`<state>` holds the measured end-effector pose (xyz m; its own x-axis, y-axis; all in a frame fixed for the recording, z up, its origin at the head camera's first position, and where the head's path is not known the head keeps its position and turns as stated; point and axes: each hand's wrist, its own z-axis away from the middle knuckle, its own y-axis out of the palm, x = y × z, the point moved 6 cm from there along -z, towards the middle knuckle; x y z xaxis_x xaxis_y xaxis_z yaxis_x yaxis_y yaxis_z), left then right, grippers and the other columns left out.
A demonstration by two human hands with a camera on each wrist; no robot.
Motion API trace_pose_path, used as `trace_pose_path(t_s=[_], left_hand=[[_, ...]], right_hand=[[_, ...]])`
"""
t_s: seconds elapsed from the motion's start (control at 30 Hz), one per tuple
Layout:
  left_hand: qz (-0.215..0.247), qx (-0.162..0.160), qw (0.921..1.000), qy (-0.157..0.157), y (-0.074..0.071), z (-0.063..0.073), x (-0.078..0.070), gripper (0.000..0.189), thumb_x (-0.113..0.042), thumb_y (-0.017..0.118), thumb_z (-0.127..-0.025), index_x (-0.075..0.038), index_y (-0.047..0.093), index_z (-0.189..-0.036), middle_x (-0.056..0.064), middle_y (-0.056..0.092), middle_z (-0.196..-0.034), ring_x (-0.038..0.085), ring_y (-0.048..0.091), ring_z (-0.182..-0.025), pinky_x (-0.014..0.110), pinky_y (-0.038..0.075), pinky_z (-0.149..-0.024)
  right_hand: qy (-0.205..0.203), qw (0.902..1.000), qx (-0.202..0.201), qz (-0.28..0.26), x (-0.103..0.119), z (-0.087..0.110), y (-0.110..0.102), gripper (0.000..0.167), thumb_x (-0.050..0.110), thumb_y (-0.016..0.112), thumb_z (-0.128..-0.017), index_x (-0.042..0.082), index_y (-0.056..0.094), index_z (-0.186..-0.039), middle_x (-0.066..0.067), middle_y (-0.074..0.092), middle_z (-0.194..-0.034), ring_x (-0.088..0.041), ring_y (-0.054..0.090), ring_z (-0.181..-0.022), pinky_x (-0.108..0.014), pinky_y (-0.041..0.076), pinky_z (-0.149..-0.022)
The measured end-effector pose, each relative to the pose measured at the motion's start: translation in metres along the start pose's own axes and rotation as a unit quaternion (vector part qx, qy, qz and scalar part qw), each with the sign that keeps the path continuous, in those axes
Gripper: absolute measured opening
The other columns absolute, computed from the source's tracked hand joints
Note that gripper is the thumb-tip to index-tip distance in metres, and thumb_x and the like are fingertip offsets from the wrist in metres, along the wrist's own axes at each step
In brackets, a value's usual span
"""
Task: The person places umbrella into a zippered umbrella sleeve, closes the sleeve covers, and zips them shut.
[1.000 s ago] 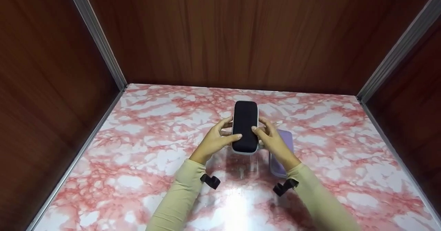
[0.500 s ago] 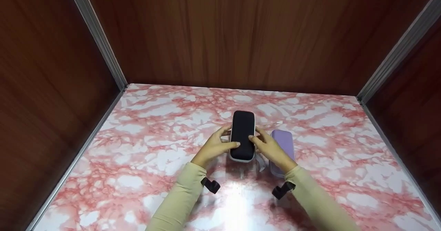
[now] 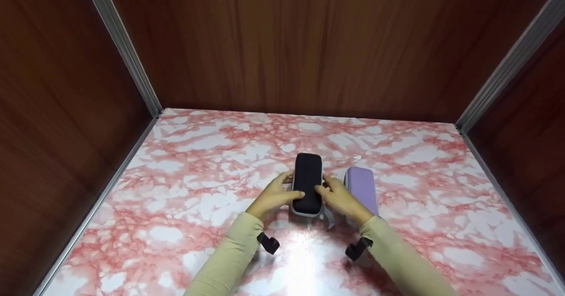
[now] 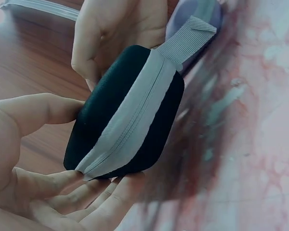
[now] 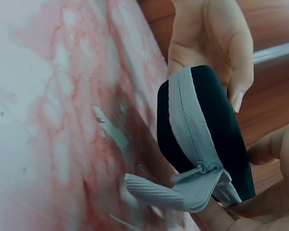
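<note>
A black zippered case (image 3: 308,177) with a light grey zip band is held between both hands over the marbled table. My left hand (image 3: 274,196) grips its left side, thumb on top and fingers under the edge, as the left wrist view shows. On the opposite side my right hand (image 3: 340,199) grips it the same way, thumb on the top face. A grey fabric strap (image 5: 183,192) hangs from the zip end beside the right hand. Just right of that hand lies a purple case (image 3: 362,190), partly hidden by the right wrist.
The table (image 3: 190,225) has a red and white marbled surface with a bright glare at the front. Dark wood panels (image 3: 300,44) with metal corner strips (image 3: 128,58) enclose it at the back and sides.
Both hands have brought the black case down and toward the body, slightly left. More of the purple case shows now, and it stays in place.
</note>
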<state>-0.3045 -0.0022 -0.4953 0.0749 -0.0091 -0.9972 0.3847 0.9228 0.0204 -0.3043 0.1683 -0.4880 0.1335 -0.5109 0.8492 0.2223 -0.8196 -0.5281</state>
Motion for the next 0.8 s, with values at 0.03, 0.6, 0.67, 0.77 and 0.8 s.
trace_pose_path(t_s=[0.03,0.6,0.67,0.77,0.8], left_hand=[[-0.002,0.000,1.0000,-0.001,0.000,0.000,0.002,0.080,-0.005,0.071,-0.085,0.004,0.030,-0.153,0.024,0.045,-0.141,0.034,0.057,-0.117,0.037,0.058,-0.080],[-0.040,0.001,0.9988,-0.029,0.000,-0.002,0.015,0.078,-0.008,0.070,-0.087,0.001,0.032,-0.153,0.023,0.051,-0.138,0.032,0.058,-0.116,0.041,0.057,-0.083],[-0.041,0.000,0.9986,-0.033,0.001,-0.002,0.016,0.076,-0.008,0.070,-0.087,0.002,0.033,-0.153,0.023,0.053,-0.135,0.031,0.060,-0.114,0.041,0.057,-0.083],[-0.027,0.002,0.9989,-0.038,0.002,-0.002,0.018,0.074,-0.006,0.068,-0.088,0.003,0.033,-0.152,0.023,0.055,-0.131,0.031,0.063,-0.111,0.040,0.057,-0.083],[-0.023,0.003,0.9990,-0.038,0.003,-0.003,0.018,0.074,-0.005,0.068,-0.088,0.003,0.032,-0.152,0.023,0.055,-0.130,0.031,0.063,-0.110,0.039,0.058,-0.083]], right_hand=[[0.002,1.0000,0.003,0.002,-0.001,0.000,0.002,0.058,0.013,0.051,-0.101,-0.014,0.032,-0.149,-0.014,0.056,-0.093,-0.011,0.050,-0.052,-0.025,0.042,-0.047],[0.023,0.9962,-0.003,0.085,-0.008,0.003,0.012,0.064,0.022,0.053,-0.100,-0.013,0.031,-0.149,-0.026,0.056,-0.120,-0.033,0.060,-0.108,-0.047,0.047,-0.096],[0.025,0.9957,0.004,0.089,-0.009,0.003,0.012,0.064,0.023,0.053,-0.101,-0.012,0.031,-0.150,-0.027,0.056,-0.122,-0.034,0.059,-0.111,-0.048,0.046,-0.099],[0.022,0.9951,0.007,0.096,-0.008,0.003,0.012,0.064,0.023,0.054,-0.100,-0.012,0.032,-0.150,-0.026,0.057,-0.120,-0.034,0.059,-0.111,-0.049,0.046,-0.099],[0.022,0.9952,0.009,0.095,-0.008,0.003,0.011,0.064,0.023,0.054,-0.100,-0.011,0.032,-0.150,-0.025,0.058,-0.119,-0.033,0.059,-0.109,-0.048,0.046,-0.098]])
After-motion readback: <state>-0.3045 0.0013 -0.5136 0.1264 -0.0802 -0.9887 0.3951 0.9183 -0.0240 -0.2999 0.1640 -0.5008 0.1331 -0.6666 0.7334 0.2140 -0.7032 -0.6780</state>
